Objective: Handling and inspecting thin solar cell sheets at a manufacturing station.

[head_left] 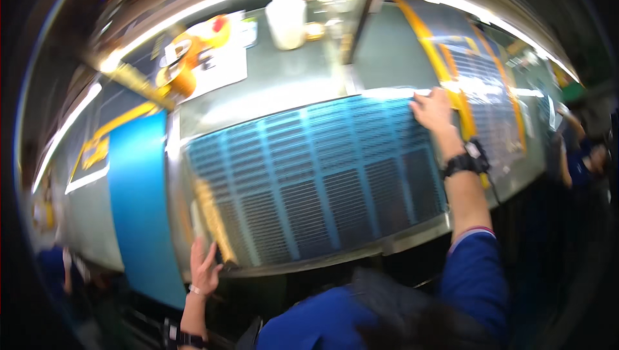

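A blue patterned panel (335,176) with rows of dark strips and lighter bands lies tilted across the bench in front of me. At its far right corner, my right hand (435,110) reaches over the edge with fingers apart, seemingly touching it. My left hand (204,271) is open beside the panel's near left corner, fingers spread and nothing in them. Next to that hand, a yellowish strip (215,221) runs along the panel's left side. Motion blur hides whether the left fingers touch the strip.
A plain blue sheet (143,208) hangs over the bench edge at left. Behind the panel stand a white jar (286,20), an orange tape roll (182,82) and white paper (222,71). Yellow-edged panels (483,86) lie at right. Other people (583,150) are at both sides.
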`<state>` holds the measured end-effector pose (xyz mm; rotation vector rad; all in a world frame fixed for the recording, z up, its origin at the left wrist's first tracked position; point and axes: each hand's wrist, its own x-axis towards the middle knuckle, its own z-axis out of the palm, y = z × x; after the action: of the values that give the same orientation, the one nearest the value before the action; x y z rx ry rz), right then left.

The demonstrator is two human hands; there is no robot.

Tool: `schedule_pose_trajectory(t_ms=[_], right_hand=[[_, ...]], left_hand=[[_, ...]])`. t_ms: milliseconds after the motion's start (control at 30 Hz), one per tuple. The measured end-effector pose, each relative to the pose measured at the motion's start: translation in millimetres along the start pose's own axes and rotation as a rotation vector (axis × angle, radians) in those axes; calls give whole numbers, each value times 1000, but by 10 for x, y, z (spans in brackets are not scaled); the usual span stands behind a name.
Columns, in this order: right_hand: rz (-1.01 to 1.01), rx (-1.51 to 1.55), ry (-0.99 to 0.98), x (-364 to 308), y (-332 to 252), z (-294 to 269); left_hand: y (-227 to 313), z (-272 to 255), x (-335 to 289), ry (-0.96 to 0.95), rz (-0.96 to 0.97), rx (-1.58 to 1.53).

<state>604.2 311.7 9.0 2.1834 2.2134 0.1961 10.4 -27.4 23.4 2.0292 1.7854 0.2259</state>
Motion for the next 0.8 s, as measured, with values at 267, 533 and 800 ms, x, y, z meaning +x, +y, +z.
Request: schedule_pose_trajectory(t_ms=[267, 533, 800], right_hand=[[91, 173, 261, -265, 41, 554], [55, 234, 236, -260, -213, 505], [-161, 630, 381, -490, 301, 594]], left_hand=[[531, 173, 195, 76, -84, 274], [-108, 187, 1981, 535, -163, 346], [-207, 204, 2458, 525, 3, 584]])
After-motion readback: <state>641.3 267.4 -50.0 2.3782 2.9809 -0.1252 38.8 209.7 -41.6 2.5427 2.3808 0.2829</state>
